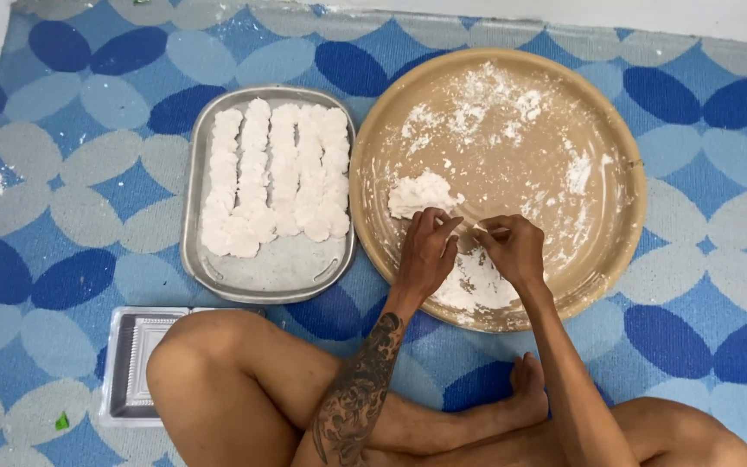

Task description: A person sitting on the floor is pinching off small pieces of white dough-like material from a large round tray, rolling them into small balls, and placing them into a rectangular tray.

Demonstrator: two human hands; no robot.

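Observation:
My left hand (426, 253) and my right hand (512, 249) meet over the near part of a big round tan basin (624, 138). Their fingertips pinch a small piece of white dough (480, 231) between them. A lump of white dough (422, 193) lies in the basin just beyond my left hand, and white flour is smeared across the basin's bottom. To the left stands a metal tray (265, 272) with several rows of flattened white dough pieces (275, 177).
A blue patterned mat (71, 182) covers the floor. An empty clear plastic container (131, 363) lies near my left knee. My crossed legs fill the near edge. A white wall runs along the far and left edges.

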